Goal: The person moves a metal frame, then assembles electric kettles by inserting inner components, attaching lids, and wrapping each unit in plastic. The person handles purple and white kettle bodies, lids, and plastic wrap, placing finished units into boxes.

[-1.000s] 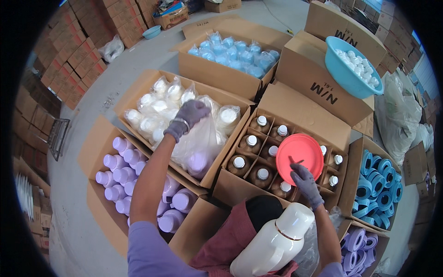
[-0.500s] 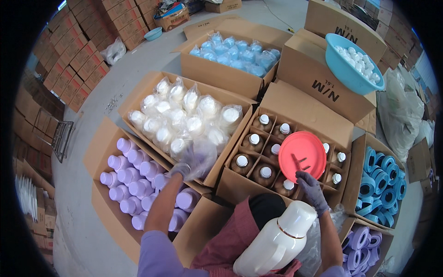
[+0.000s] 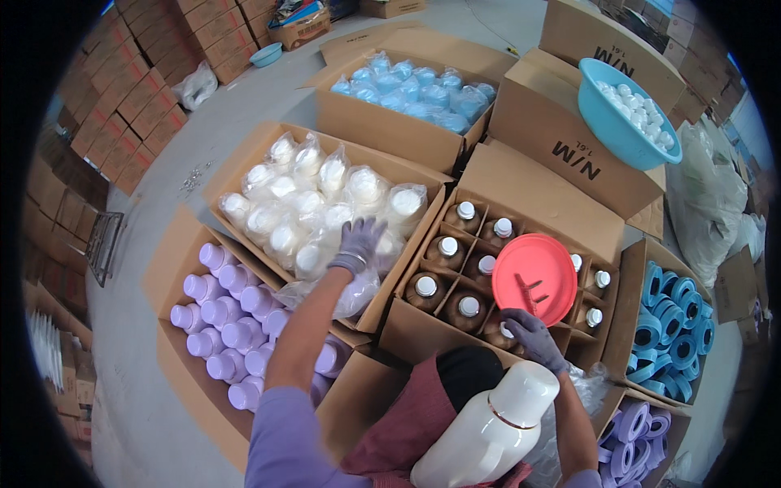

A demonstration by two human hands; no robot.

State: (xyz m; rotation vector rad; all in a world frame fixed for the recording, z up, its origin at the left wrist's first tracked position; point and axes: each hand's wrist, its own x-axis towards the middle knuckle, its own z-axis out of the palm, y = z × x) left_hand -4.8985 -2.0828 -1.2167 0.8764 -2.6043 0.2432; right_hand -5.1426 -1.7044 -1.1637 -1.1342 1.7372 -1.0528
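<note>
Lilac-capped flasks [image 3: 220, 311] fill the near-left carton. Right of them, the left hand [image 3: 358, 244] spreads its fingers over plastic-bagged white flasks [image 3: 283, 236], a clear bag [image 3: 359, 298] beneath its wrist. A white vacuum flask [image 3: 488, 423] leans nearest. The right hand [image 3: 534, 337] meets the red dish's [image 3: 547, 262] near rim; whether it pinches, I cannot tell.
</note>
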